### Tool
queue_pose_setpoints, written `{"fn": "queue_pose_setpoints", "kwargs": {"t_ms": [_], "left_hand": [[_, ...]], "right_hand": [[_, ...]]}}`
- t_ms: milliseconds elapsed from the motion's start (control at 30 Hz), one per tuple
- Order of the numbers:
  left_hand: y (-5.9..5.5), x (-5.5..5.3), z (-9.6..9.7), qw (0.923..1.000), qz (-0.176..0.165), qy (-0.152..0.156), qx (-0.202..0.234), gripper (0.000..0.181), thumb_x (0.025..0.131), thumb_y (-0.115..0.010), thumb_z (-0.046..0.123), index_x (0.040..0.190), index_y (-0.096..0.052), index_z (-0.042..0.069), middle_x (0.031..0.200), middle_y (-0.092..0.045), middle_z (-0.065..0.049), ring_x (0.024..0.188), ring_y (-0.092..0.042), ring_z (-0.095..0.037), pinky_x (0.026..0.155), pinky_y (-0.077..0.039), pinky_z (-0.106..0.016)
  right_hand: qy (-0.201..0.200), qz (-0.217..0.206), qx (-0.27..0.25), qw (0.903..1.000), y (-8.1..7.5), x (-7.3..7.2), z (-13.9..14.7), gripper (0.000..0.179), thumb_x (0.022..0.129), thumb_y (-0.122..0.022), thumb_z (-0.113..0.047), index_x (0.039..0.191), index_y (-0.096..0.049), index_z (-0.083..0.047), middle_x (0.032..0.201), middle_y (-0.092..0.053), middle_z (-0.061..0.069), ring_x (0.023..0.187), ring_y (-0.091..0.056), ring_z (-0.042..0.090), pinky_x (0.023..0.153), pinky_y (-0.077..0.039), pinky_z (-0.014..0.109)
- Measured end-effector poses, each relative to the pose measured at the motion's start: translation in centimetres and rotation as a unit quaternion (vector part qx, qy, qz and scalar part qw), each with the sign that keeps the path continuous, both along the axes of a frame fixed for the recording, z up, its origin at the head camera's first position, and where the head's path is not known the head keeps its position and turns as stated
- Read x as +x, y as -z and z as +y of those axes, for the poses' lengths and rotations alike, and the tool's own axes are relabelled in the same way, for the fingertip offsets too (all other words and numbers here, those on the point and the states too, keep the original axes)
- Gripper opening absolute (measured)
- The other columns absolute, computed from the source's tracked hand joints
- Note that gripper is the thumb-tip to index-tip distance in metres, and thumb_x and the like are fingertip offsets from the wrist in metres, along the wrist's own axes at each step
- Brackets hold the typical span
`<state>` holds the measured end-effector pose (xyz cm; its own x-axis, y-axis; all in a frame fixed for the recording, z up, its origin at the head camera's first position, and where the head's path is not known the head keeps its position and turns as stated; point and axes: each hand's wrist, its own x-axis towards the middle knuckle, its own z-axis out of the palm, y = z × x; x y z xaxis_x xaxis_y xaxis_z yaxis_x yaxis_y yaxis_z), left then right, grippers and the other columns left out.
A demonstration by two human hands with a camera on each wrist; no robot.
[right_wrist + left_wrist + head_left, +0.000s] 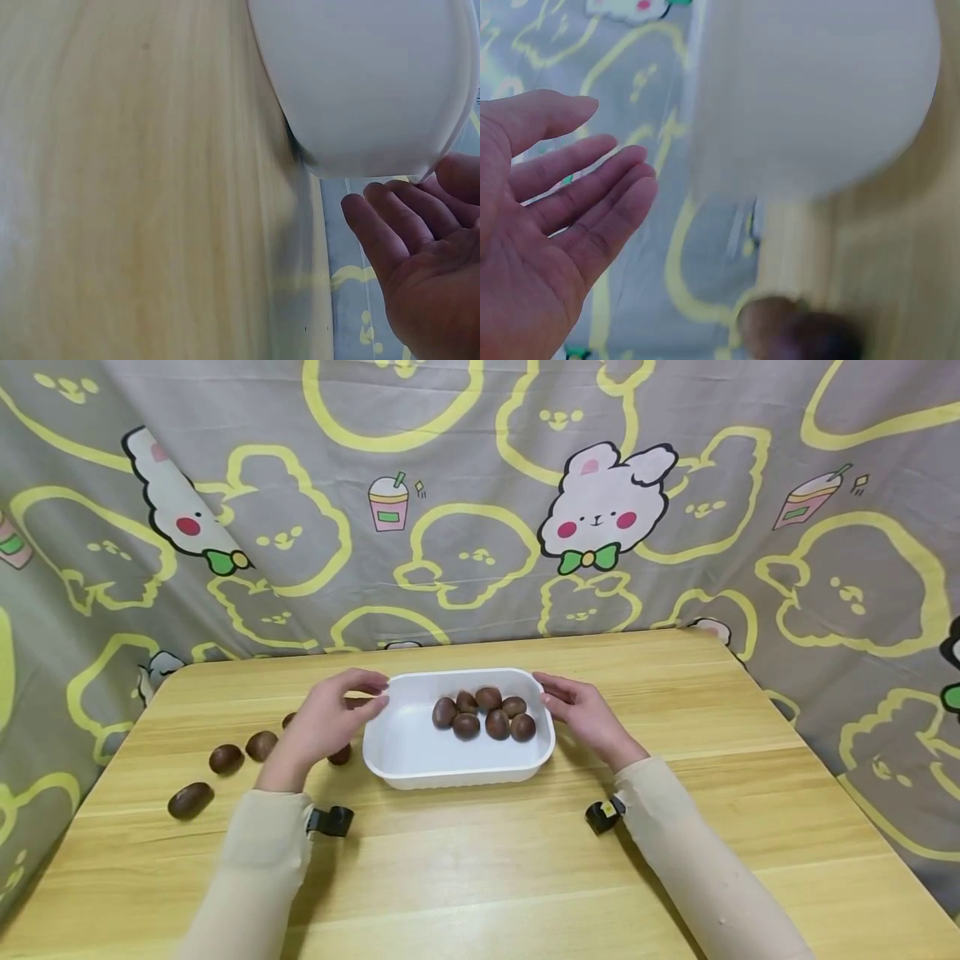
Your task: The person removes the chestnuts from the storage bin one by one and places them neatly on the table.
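Observation:
A white rectangular tray [420, 760] with rounded corners stands on the table, several dark brown oval fruits [497, 723] grouped toward its right half. My left hand [330, 722] is at the tray's left end with its fingers extended. In the left wrist view the same hand [555, 202] shows an empty palm, its fingertips apart from the tray wall [810, 97]. My right hand [581, 710] is at the tray's right end. From the right wrist, its fingers [397, 217] look loosely extended, with the thumb right at the rim corner of the tray [367, 90].
More brown fruits lie on the wooden table [480, 860] left of the tray, including a longer one [191, 801] nearest the left edge and another [340, 755] beside the left hand. A patterned grey curtain [465, 468] hangs behind the table.

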<state>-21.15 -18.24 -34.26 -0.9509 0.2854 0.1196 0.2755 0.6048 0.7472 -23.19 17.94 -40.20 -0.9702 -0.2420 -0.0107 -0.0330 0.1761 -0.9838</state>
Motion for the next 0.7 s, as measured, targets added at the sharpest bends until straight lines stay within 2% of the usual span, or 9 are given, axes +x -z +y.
{"fn": "queue_pose_setpoints", "kwargs": {"t_ms": [233,433,600,700], "left_hand": [[1.3,-0.4,4.1,0.9979,-0.012,0.062,0.016,0.032,0.091,-0.069,0.007,0.120,-0.063,-0.005,0.122,-0.061,-0.019,0.111,-0.060,-0.037,0.093,-0.049,-0.043],[2.0,-0.8,7.0,0.9938,0.017,0.107,-0.024,0.030,0.087,-0.074,0.008,0.114,-0.066,-0.004,0.112,-0.064,-0.017,0.104,-0.060,-0.033,0.091,-0.050,-0.043],[2.5,-0.9,8.8,0.9898,0.024,0.124,-0.066,0.030,0.085,-0.077,0.010,0.111,-0.069,-0.003,0.107,-0.063,-0.014,0.097,-0.059,-0.030,0.087,-0.048,-0.042],[2.6,-1.0,9.6,0.9875,0.035,0.126,-0.088,0.029,0.084,-0.078,0.010,0.109,-0.069,-0.003,0.107,-0.062,-0.014,0.098,-0.058,-0.030,0.088,-0.047,-0.041]], "right_hand": [[0.006,0.001,0.010,0.9999,-0.1,0.1,0.0,0.043,0.102,-0.053,-0.009,0.144,-0.046,0.000,0.145,-0.046,0.019,0.131,-0.046,0.029,0.096,-0.046,0.028],[0.005,-0.001,0.004,1.0000,0.0,0.1,0.1,0.043,0.102,-0.053,-0.009,0.144,-0.046,0.000,0.145,-0.045,0.018,0.130,-0.047,0.030,0.096,-0.047,0.029],[0.002,-0.003,-0.001,1.0000,0.0,0.1,0.1,0.043,0.102,-0.053,-0.008,0.144,-0.046,0.001,0.145,-0.046,0.019,0.130,-0.047,0.031,0.096,-0.047,0.031],[0.000,-0.002,-0.003,1.0000,0.0,0.1,0.1,0.043,0.102,-0.052,-0.007,0.144,-0.045,0.001,0.144,-0.047,0.020,0.130,-0.047,0.031,0.096,-0.047,0.031]]}}
